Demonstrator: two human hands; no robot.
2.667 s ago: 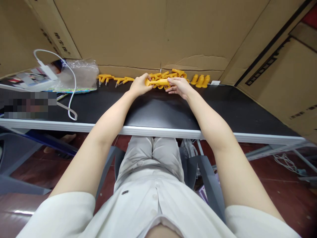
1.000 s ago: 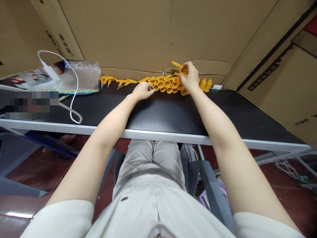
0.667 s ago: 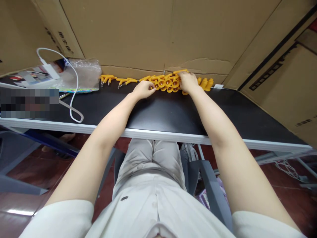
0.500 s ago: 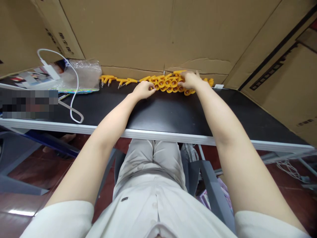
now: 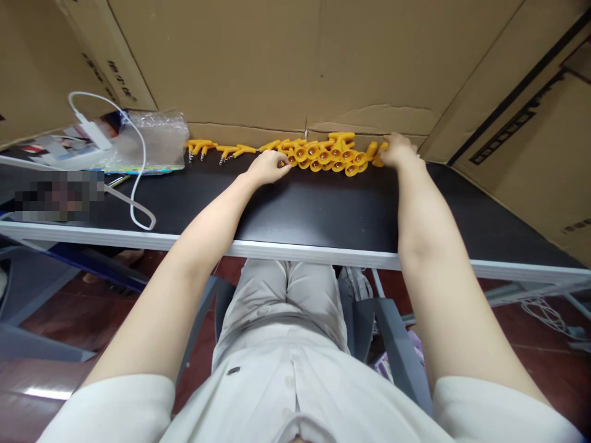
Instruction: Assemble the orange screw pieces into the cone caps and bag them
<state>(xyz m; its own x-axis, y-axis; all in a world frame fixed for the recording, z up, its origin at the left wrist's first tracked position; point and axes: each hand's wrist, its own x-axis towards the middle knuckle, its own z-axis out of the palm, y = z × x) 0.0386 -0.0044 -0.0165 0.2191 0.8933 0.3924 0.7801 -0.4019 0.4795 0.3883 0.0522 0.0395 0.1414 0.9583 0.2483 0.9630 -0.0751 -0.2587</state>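
A row of several orange plastic funnel-shaped parts [image 5: 329, 157] lies along the back of the black tabletop [image 5: 318, 209], against the cardboard. My left hand [image 5: 266, 167] rests curled at the row's left end, fingertips touching the parts there. My right hand [image 5: 398, 151] reaches to the right end of the row, fingers closed around the last orange pieces [image 5: 375, 151]. A few orange T-shaped parts with screws [image 5: 217, 149] lie apart further left.
Cardboard sheets [image 5: 258, 61] wall in the back and right of the table. At the left lie a clear plastic bag [image 5: 156, 139], a white charger and cable [image 5: 133, 184], and printed papers [image 5: 50, 147]. The table's white front edge [image 5: 300, 251] runs above my knees.
My right hand set the raised orange part down into the row, then slid right to the pieces at the row's right end. My left hand has stayed at the left end.
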